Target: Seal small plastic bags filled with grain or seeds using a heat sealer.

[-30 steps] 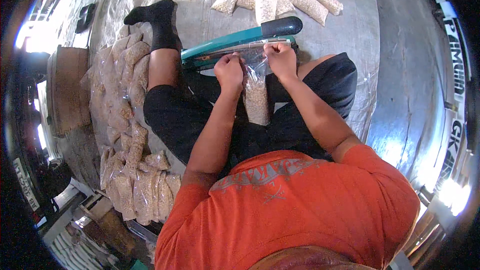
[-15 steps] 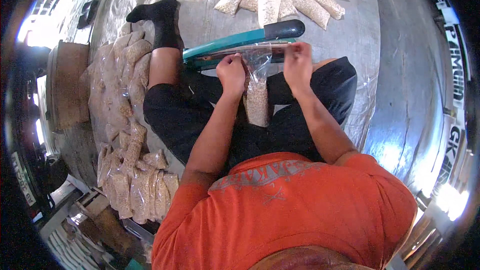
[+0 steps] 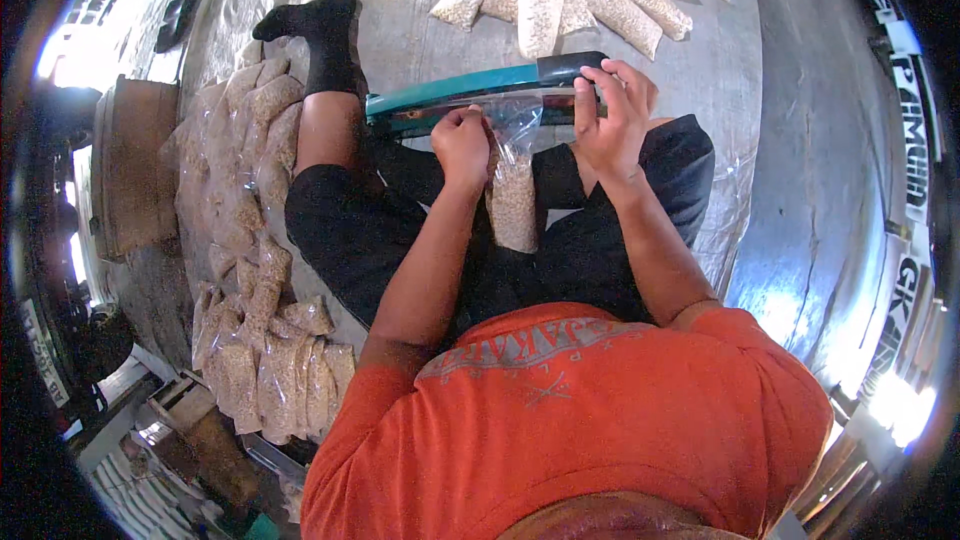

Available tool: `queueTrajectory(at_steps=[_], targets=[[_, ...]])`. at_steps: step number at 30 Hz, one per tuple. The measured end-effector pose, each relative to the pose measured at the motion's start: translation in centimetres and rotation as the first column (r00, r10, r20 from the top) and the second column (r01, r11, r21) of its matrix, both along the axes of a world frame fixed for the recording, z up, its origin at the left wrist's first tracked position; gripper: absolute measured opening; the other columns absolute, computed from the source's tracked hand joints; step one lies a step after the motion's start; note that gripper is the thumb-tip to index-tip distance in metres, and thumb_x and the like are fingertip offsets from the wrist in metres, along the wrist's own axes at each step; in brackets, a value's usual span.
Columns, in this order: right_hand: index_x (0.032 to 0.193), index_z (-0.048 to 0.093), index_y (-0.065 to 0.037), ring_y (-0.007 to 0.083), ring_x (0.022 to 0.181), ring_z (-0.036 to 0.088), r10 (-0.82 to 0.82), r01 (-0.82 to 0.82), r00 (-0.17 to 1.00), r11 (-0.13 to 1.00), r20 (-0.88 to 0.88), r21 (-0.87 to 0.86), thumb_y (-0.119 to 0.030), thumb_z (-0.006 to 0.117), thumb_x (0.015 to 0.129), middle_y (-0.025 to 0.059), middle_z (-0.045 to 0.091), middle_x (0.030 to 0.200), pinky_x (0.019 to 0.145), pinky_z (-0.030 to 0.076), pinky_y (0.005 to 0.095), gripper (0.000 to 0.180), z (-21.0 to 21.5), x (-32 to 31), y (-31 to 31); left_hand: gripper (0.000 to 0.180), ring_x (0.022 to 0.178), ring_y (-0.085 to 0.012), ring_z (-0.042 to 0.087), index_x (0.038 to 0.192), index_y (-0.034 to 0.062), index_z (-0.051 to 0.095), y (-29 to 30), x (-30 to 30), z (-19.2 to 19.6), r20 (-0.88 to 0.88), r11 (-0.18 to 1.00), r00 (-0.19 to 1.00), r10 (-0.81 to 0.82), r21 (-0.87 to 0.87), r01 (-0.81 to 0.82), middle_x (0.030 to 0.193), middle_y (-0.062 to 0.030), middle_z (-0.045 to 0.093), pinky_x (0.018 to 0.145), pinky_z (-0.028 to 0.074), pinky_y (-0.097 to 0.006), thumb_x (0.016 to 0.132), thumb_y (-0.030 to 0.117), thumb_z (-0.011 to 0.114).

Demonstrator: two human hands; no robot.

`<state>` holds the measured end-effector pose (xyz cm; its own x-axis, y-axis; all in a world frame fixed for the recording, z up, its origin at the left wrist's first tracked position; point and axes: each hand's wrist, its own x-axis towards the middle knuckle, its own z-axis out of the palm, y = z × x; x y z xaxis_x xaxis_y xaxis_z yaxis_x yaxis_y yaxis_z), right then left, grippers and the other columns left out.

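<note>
A clear plastic bag (image 3: 514, 202) of pale, grain-like pieces stands upright between my legs, its loose top reaching the hand sealer. My left hand (image 3: 463, 147) is closed in a pinch on the left side of the bag's top. Across my lap lies the teal hand sealer (image 3: 455, 90), its long arm lowered over the bag's mouth. My right hand (image 3: 615, 120) has its fingers bent over the black handle (image 3: 565, 66) at the right end of that arm. The bag's edge inside the sealer is hidden.
Filled bags (image 3: 245, 160) lie heaped along my left, and more filled bags (image 3: 585, 0) fan out ahead. A cardboard box (image 3: 145, 170) stands at the far left. My black-socked foot (image 3: 325, 35) stretches out beside the sealer. Plastic sheeting (image 3: 720, 60) covers the floor.
My right hand has moved from the bag's top right side up to the sealer's handle. The sealer's arm has dropped slightly. My left hand and the bag have stayed put.
</note>
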<state>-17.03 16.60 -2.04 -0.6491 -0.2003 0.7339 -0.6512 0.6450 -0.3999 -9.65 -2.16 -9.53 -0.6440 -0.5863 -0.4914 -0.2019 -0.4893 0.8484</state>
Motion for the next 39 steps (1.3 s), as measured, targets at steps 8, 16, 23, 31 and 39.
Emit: queueTrajectory(at_steps=[8,16,23,31,39], targets=[[0.101,0.075,-0.013,0.0323,0.098,0.067,-0.064,0.037,0.972,0.992,0.228,0.121,-0.019,0.075,0.090,0.0075,0.069,0.107,0.083,0.055,0.0425,0.012,-2.8,0.1,0.9,0.024,0.052,-0.0138,0.057,0.079,-0.0013,0.065,-0.4,0.0,-0.2,0.077,0.984,0.996,-0.044,-0.170,0.057,0.067,-0.0058,0.063,0.047,0.045,-0.030,0.099,0.011,0.063],[0.096,0.073,-0.013,0.0285,0.088,0.073,-0.118,0.080,0.943,0.988,0.312,0.134,-0.027,0.073,0.093,0.0053,0.070,0.102,0.069,0.060,0.0402,0.014,-3.7,0.0,0.9,0.025,0.053,-0.0151,0.058,0.078,-0.0025,0.064,0.2,-0.1,1.1,0.064,0.997,0.998,-0.015,-0.079,0.020,0.067,-0.0066,0.064,0.048,0.045,-0.032,0.100,0.009,0.062],[0.098,0.076,-0.012,0.0270,0.089,0.074,-0.133,0.097,0.942,0.987,0.308,0.128,-0.022,0.076,0.091,0.0064,0.071,0.101,0.068,0.060,0.0367,0.012,-3.8,0.1,0.8,0.022,0.054,-0.0157,0.059,0.082,-0.0033,0.064,-0.1,0.0,-0.2,0.090,0.992,0.996,-0.003,-0.128,0.015,0.069,-0.0068,0.065,0.049,0.047,-0.032,0.100,0.008,0.062],[0.097,0.075,-0.012,0.0270,0.091,0.074,-0.133,0.098,0.944,0.987,0.302,0.129,-0.023,0.075,0.092,0.0058,0.071,0.100,0.069,0.060,0.0380,0.011,-4.3,0.2,0.9,0.021,0.056,-0.0152,0.059,0.084,-0.0036,0.064,0.3,-0.1,0.0,0.014,0.998,0.999,0.050,0.028,-0.050,0.072,-0.0074,0.066,0.050,0.047,-0.032,0.100,0.009,0.063],[0.101,0.072,-0.013,0.0284,0.092,0.073,-0.115,0.065,0.945,0.983,0.306,0.171,-0.026,0.070,0.095,0.0073,0.069,0.108,0.068,0.062,0.0410,0.014,-4.1,0.2,0.9,0.016,0.055,-0.0194,0.059,0.091,-0.0025,0.063,-0.1,-0.2,-0.4,-0.002,1.000,1.000,0.009,0.014,-0.009,0.075,-0.0095,0.065,0.049,0.049,-0.034,0.102,0.009,0.059]])
